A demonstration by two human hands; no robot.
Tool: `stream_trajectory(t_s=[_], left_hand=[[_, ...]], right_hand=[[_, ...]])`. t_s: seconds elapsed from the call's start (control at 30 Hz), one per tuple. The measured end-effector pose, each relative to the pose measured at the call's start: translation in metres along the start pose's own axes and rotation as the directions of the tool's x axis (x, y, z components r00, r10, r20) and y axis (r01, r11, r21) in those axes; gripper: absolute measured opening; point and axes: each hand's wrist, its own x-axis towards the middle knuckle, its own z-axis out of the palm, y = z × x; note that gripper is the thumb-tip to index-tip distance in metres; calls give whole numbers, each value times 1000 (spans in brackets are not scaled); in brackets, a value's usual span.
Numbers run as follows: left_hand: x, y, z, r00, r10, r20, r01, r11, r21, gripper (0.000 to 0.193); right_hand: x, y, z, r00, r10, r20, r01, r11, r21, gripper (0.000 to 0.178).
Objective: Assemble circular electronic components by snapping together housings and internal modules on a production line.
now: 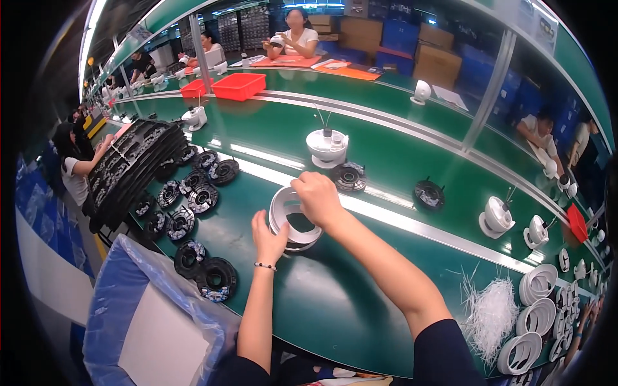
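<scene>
The left hand (269, 237) and the right hand (317, 198) are both at one white ring (280, 207), which is just above or on the green table (322, 302); I cannot tell which. The ring lies between the two sets of fingers. It is round, so it has no clear long axis; its opening is facing upward, somewhat tilted. The left thumb is spread from its fingers, and the near left wall is held in this gap. The right fingers are folded tightly together on the far rim and seem to grip it—their tips are mostly hidden. Neither hand is nearer, as both touch it, but the left one is on the body's side.

To the left of the left fingers, black discs (180, 222) lie in a loose group. Nearer to the body than these fingers, also on the left, is a blue-lined bin (111, 309). Well to the right of the right fingers there is a heap of white strips (492, 318), and beside it more rings (529, 352).

Just beyond the right fingers lies a single disc (349, 176), then a white unit (327, 147) with thin wires standing up. Farther away—a red tray (239, 87) and a seated co-worker (296, 42).
</scene>
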Motion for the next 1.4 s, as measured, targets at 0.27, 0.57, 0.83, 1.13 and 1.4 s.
stream_trajectory(t_s=[0.27,0.57,0.83,1.13,1.4], left_hand=[[15,118,-31,965,218,144,-105,827,-552,36],[-85,256,130,491,871,26,-825,475,-308,33],[-172,286,179,64,989,130,-523,144,-840,55],[-19,253,416,604,335,723,-424,903,-65,54],[-38,233,368,565,333,755,-60,929,-365,39]], right_hand=[[-3,4,-108,936,-270,-225,315,928,197,23],[-181,27,-196,397,910,117,-96,-86,992,97],[-329,31,-275,223,962,-157,-165,196,967,93],[-338,21,-253,613,723,-320,-668,690,279,128],[-326,13,-242,566,775,-282,-591,620,517,124]])
